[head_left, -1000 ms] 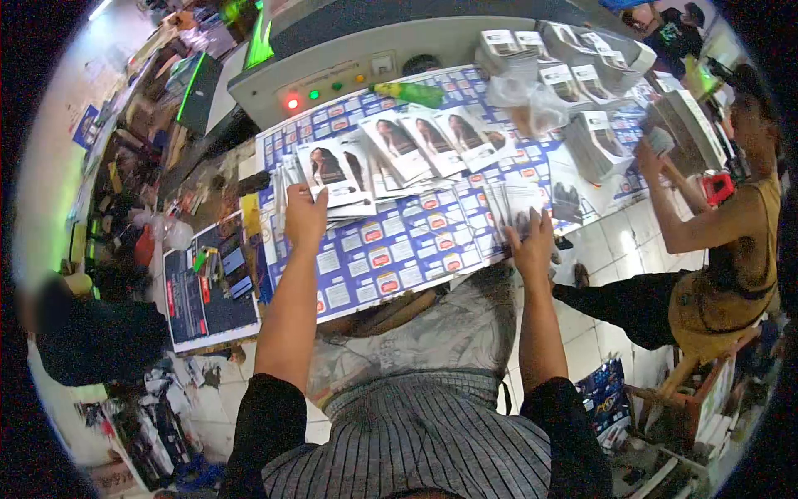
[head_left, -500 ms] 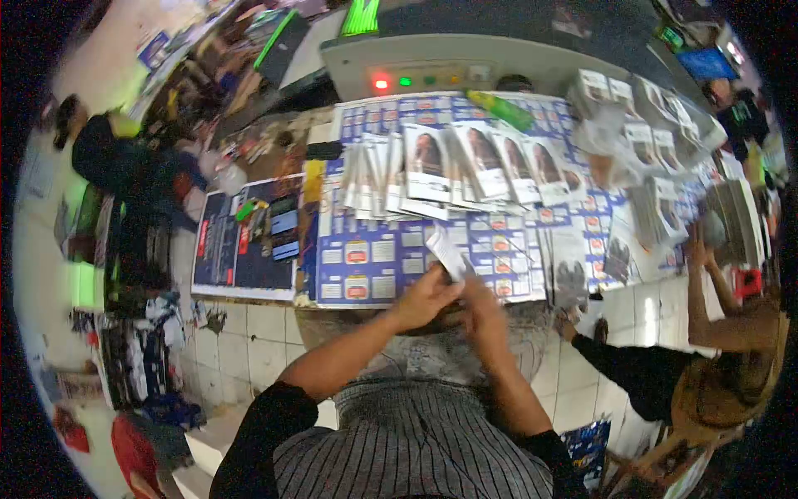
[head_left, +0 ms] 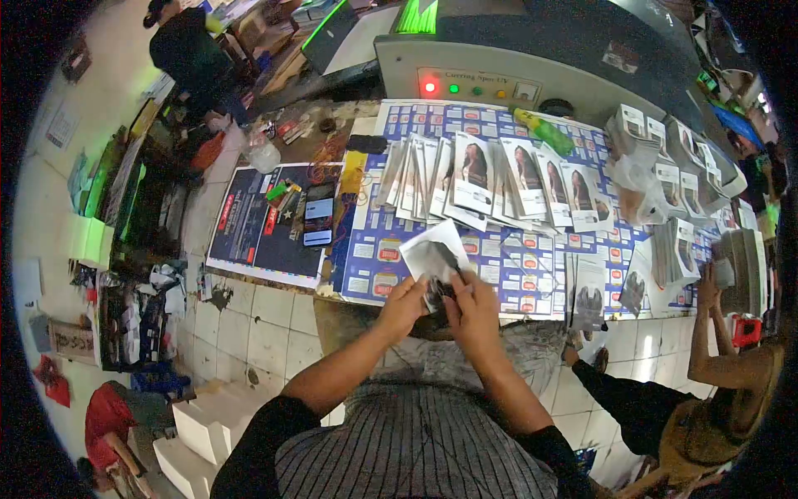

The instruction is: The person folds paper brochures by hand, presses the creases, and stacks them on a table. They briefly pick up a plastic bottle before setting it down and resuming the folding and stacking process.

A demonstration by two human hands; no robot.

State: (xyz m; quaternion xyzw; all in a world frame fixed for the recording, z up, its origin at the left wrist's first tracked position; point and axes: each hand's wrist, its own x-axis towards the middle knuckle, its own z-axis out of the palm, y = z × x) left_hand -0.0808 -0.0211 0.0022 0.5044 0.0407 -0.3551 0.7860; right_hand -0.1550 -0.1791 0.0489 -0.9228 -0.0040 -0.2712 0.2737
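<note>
My table (head_left: 295,152) is mostly covered in blue-printed sheets (head_left: 366,287), with a long overlapping row of leaflets (head_left: 474,170) fanned across them. Nearer me, around the front edge, my left hand (head_left: 404,308) and right hand (head_left: 474,309) are both gripping the lower part of a white-edged leaflet (head_left: 440,248), tilted, can't tell if it's just one tbh.

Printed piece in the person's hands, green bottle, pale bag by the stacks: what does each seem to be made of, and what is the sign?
Printed piece: paper or thin card, from its thin, flat form; gloss hard to judge. Green bottle: probably plastic, by its shape and bright colour; finish unclear. Pale bag: likely thin plastic film, translucent, with crumpled folds.
</note>
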